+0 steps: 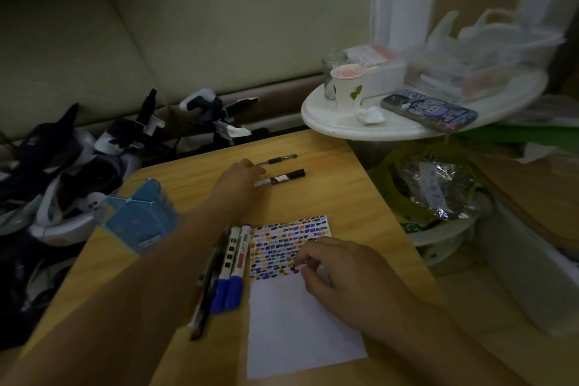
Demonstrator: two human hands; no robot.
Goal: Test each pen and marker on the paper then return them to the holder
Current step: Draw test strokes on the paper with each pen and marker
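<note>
A white paper (291, 323) lies on the wooden table (329, 185), its top third covered with small coloured test marks. My right hand (341, 269) rests on the paper with its fingers loosely curled, holding nothing. Left of the paper lie two blue-capped markers (232, 263) and some thin dark pens (205, 298). At the far side lie a thin black pen (279, 160) and a black marker (282, 179). My left hand (239, 180) reaches over to their left ends; whether it grips one is hidden. The blue translucent holder (141, 216) stands at the table's left edge.
A round white side table (332, 122) at the back right carries a paper cup (346, 88), a glass jar, a phone (429, 110) and plastic bags. Dark clutter is piled left of the table. A bin with a foil bag (435, 191) sits to the right.
</note>
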